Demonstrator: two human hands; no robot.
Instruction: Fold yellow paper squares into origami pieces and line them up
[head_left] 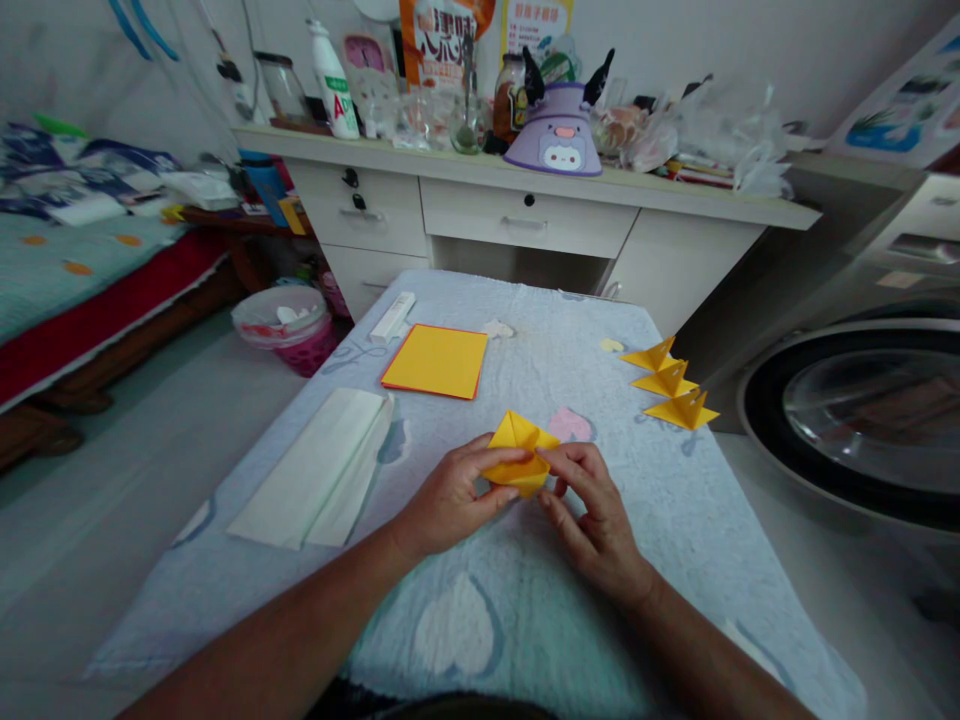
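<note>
The surface (525,350) was a table under a pale blue cloth printed with hearts. It stood in a crowded room: a bed (60,270) lay to the left, a white desk (525,225) with drawers and a cluttered top ran along the back wall, a washing machine (862,410) sat to the right, and a pink bin (281,325) stood on the floor.

On the cloth lay one stack of yellow squares (436,361) with a red edge showing. One small white box (391,318) lay just beside its far left corner, and one white folded sheet (322,470) lay near the left edge. Three finished yellow shapes (671,385) sat in a row at the right edge, close together.

One half-folded yellow paper (521,450) rested on the cloth near the middle, in front of the person. The left hand (450,495) pinched its lower left edge between thumb and curled fingers. The right hand (592,510) pinched the lower right edge in the same way, its other fingers bent and resting on the cloth. Neither hand was spread wide.
</note>
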